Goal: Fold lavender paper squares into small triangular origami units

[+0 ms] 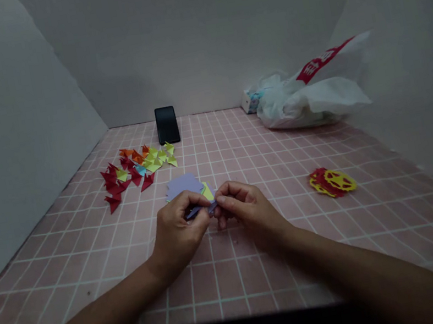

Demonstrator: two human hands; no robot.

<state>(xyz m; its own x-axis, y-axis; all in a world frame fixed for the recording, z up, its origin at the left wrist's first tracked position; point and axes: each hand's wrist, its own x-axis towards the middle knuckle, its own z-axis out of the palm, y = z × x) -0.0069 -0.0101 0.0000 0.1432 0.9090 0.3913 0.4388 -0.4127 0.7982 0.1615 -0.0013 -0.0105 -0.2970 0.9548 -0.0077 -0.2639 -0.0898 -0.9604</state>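
The left hand [180,227] and the right hand [247,207] pinch a folded purple paper [212,205] between their fingertips, above the desk's [237,281] near half, toward the middle of its front edge. Just beyond the hands lie purple sheets [182,184] and a yellow sheet [207,191]. Folded pieces [136,179] in red, orange, yellow and blue spread toward the desk's far left corner.

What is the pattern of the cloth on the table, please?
The cloth is pink with a white grid; head view.
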